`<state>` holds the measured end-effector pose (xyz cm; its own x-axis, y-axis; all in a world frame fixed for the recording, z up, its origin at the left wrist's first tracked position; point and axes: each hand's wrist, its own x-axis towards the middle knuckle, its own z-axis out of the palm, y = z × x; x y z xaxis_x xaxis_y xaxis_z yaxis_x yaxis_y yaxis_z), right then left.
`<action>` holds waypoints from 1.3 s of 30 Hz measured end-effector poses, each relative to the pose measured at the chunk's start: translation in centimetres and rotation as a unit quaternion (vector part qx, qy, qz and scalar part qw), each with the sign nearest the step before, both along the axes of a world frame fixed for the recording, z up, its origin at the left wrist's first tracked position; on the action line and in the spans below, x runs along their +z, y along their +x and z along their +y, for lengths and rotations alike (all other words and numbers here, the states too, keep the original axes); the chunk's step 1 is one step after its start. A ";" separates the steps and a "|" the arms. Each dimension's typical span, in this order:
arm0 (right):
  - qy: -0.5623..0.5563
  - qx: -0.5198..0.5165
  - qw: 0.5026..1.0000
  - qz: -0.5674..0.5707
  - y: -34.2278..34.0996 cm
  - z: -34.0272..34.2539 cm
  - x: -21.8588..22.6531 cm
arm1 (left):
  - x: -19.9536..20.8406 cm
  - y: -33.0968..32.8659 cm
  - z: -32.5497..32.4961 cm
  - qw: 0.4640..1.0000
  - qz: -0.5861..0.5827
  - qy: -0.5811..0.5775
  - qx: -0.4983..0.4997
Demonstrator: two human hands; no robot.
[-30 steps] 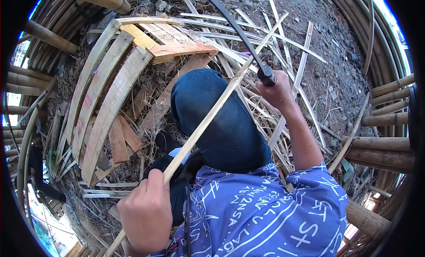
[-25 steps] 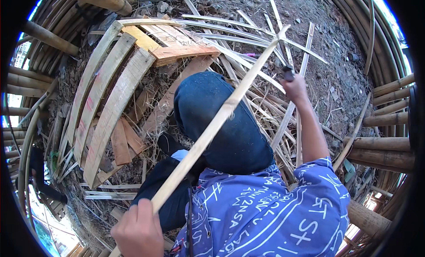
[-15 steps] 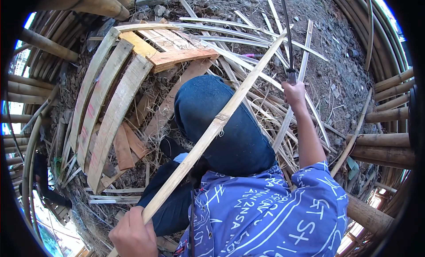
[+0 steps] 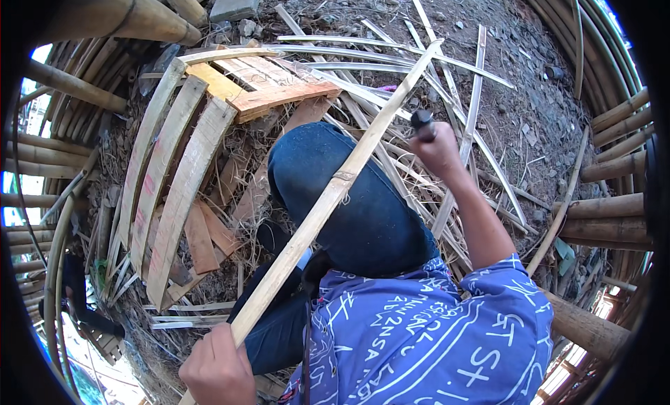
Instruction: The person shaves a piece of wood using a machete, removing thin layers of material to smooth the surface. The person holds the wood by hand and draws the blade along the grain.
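On the dirt ground [image 4: 516, 63], ringed by stacked bamboo poles [image 4: 607, 119], lie curved wooden slats [image 4: 178, 188] to the left and a scatter of thin split strips [image 4: 391, 56] ahead. Across the person's raised knee [image 4: 328, 174] runs a long bamboo strip [image 4: 335, 188], slanting from lower left up to the far right. The left hand [image 4: 218, 369] has its grip closed around the strip's near end. The right hand [image 4: 438, 148] is fisted around a dark tool handle [image 4: 423, 123], held just right of the strip.

Outdoor bamboo workshop: dirt ground [image 4: 516, 70], split strips [image 4: 391, 45] (poles [image 4: 607, 115] stacked around).
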<state>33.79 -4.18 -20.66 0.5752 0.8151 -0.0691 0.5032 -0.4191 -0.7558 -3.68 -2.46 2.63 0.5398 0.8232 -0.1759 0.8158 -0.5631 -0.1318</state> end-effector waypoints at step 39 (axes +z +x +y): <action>0.001 0.030 0.997 -0.066 0.5 1.7 0.4 | -0.2 -0.2 1.0 0.995 -0.063 -0.075 0.014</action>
<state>34.31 -2.52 -20.29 0.5297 0.8482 0.0054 0.6229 -0.3847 -0.6811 -3.83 -1.50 2.42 0.5430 0.8076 -0.2301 0.8359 -0.5459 0.0567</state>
